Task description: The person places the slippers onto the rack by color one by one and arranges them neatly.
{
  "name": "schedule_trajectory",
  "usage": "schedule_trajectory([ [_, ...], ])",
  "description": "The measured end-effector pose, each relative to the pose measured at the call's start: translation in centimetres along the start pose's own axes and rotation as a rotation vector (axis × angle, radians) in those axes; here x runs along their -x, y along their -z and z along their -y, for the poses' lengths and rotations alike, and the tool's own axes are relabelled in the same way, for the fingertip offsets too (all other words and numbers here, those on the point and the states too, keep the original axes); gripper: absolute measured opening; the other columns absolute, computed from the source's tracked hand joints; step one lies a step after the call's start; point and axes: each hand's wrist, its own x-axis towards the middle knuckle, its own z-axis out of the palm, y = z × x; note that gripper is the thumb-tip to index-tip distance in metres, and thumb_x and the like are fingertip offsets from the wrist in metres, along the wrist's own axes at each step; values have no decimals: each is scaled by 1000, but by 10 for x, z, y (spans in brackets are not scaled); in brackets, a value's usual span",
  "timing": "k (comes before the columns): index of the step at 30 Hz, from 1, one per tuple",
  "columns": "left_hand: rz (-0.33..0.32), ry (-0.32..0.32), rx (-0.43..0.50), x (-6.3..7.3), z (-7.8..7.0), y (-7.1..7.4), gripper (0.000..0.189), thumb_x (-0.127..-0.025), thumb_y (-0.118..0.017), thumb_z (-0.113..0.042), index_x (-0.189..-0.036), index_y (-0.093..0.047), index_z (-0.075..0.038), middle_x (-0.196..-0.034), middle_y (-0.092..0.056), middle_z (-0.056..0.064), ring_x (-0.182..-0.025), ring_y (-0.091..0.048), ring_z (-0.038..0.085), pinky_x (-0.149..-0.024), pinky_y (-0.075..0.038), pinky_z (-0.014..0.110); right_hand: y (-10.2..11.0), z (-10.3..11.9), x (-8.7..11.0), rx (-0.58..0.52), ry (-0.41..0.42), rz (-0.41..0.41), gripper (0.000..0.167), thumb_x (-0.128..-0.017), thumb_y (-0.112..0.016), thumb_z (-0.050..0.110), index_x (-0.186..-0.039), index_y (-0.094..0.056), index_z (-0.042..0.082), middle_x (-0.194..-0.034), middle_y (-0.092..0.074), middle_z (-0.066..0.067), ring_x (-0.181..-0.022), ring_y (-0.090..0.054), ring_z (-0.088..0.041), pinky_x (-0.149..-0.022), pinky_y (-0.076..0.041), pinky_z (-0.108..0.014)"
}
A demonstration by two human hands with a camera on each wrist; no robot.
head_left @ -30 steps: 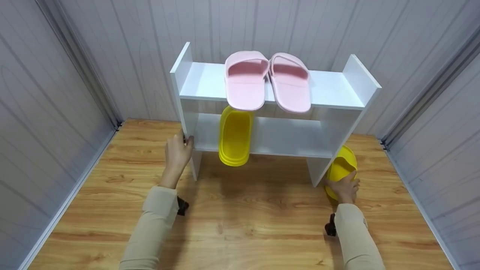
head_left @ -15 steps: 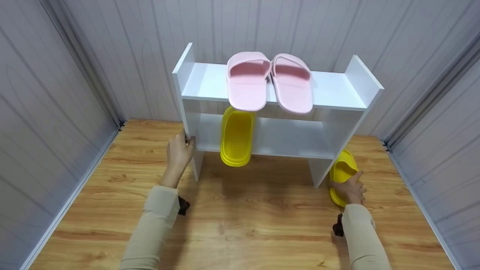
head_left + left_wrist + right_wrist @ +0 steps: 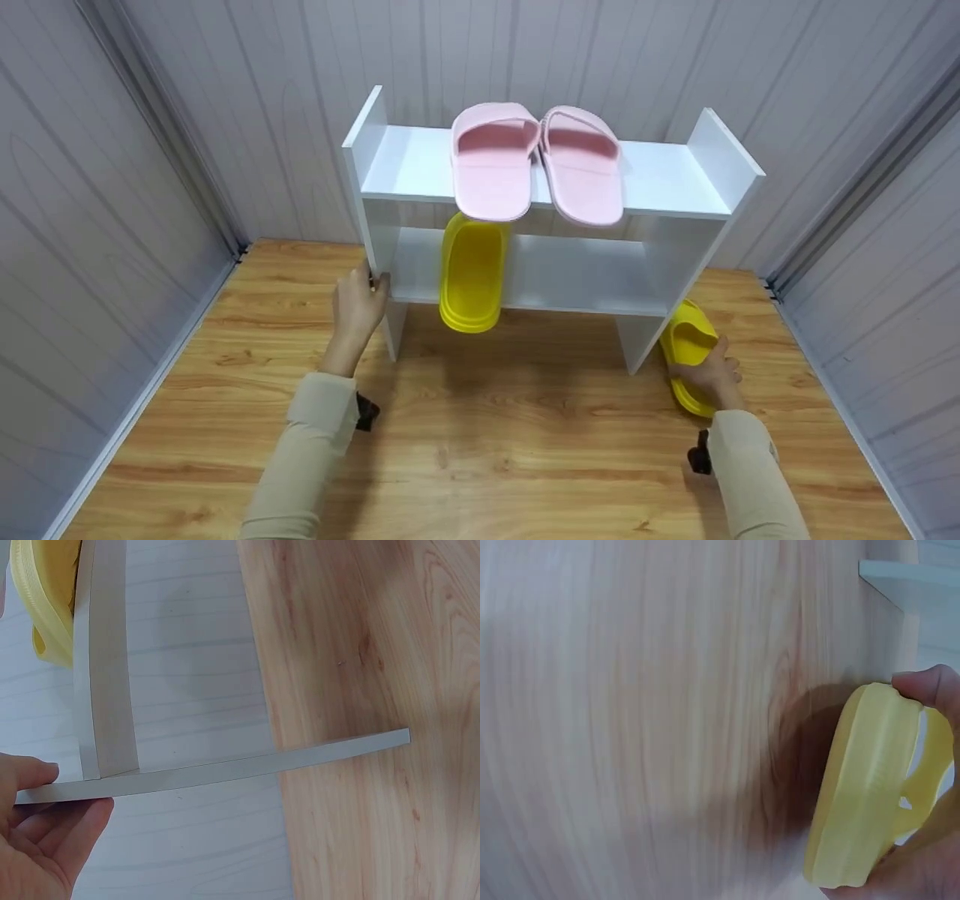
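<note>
My left hand [image 3: 360,300] grips the left side panel of a white shoe rack [image 3: 525,274], thumb and fingers on either face of the board in the left wrist view. Beside the rack's right leg, my right hand [image 3: 711,371] holds a yellow slipper [image 3: 690,330] across its width, thumb at one edge and fingers at the other. A second yellow slipper [image 3: 471,281] lies on the middle shelf toward the left, heel jutting over the front edge. On the top shelf sit two pink slippers [image 3: 493,169] side by side, their heels past the edge.
Wood-patterned floor [image 3: 480,450] spreads around the rack. Grey panelled walls stand behind it, at the left [image 3: 97,262] and at the right [image 3: 877,300]. The rack's right side panel [image 3: 637,345] stands close to the held slipper.
My right hand has moved a little to the right and toward me with the yellow slipper, away from the rack's leg. The left hand keeps its grip on the side panel.
</note>
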Motion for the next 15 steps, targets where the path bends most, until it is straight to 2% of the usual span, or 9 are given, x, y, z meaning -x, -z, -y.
schedule_trajectory([
  [6,-6,-4,-2,0,-1,0,23,-82,-54,-2,-99,-57,14,-91,-60,28,-81,-60,36,-62,-50,44,12,-6,4,81,96,8,114,-72,-66,35,-131,23,-3,-130,4,-40,-110,-9,-59,-90,-12,-65],
  [15,-7,5,-15,0,-1,1,24,-82,-55,-3,-100,-57,13,-93,-59,28,-82,-60,37,-63,-50,44,28,-3,10,122,210,58,111,-72,-66,34,-134,18,-4,-132,9,-39,-115,-5,-58,-91,-9,-65],
])
